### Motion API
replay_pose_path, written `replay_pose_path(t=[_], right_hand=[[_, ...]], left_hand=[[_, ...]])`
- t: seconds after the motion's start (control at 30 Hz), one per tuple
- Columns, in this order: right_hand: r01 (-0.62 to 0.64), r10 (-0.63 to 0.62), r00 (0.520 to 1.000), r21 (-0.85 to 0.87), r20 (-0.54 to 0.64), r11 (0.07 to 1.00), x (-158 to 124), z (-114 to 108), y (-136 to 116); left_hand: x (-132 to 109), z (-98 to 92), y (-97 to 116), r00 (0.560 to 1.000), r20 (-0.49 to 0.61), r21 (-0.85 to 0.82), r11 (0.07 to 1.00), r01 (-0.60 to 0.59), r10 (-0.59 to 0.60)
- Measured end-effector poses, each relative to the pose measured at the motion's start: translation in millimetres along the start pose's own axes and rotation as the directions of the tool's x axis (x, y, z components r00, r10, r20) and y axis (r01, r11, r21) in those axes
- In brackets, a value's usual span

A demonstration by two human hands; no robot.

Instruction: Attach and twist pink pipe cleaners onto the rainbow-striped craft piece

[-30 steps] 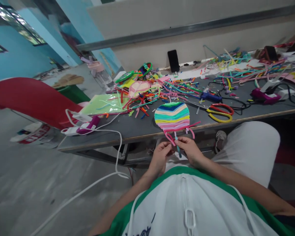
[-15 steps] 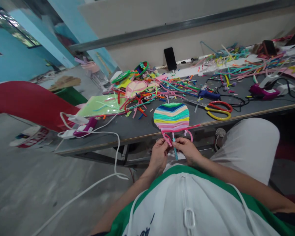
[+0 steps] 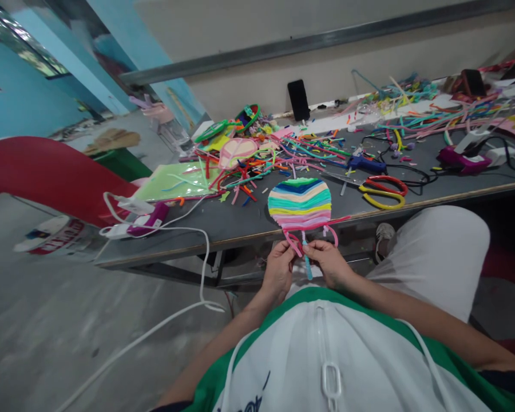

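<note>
A rounded piece point(image 3: 300, 203) striped in green, blue, cream, teal, yellow and pink, apparently built from pipe cleaners, lies at the table's front edge. Pink and red loops hang from its lower side over the edge. My left hand point(image 3: 280, 266) is closed, fingertips pinching the pink pipe cleaner point(image 3: 294, 245) at the left loop. Close beside it, my right hand point(image 3: 329, 262) pinches a light-blue pipe cleaner point(image 3: 308, 268) whose end points down toward my lap. The fingertips of both hands nearly meet. What lies beneath the fingers is hidden.
Scissors point(image 3: 384, 193) with red and yellow handles and a blue glue gun point(image 3: 366, 165) lie right of the piece. Loose pipe cleaners cover the table's back. A phone point(image 3: 298, 100) leans on the wall. A white cable point(image 3: 203, 269) hangs off the left edge near a purple power adapter point(image 3: 152, 221).
</note>
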State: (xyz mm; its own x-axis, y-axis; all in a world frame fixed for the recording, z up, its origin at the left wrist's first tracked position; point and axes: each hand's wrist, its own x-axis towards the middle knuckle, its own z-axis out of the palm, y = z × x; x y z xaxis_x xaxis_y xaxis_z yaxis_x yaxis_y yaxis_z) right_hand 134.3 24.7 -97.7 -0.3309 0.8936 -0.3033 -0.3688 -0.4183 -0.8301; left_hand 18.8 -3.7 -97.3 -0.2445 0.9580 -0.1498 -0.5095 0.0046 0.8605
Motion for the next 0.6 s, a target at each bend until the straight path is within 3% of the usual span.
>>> replay_pose_path(t=[0.6], right_hand=[[-0.033,0.033,0.999,0.022,-0.009,0.999,0.7,2.3,-0.6]], left_hand=[[1.3,-2.5,1.9,1.000,0.011,0.046,0.999,-0.008,0.007]])
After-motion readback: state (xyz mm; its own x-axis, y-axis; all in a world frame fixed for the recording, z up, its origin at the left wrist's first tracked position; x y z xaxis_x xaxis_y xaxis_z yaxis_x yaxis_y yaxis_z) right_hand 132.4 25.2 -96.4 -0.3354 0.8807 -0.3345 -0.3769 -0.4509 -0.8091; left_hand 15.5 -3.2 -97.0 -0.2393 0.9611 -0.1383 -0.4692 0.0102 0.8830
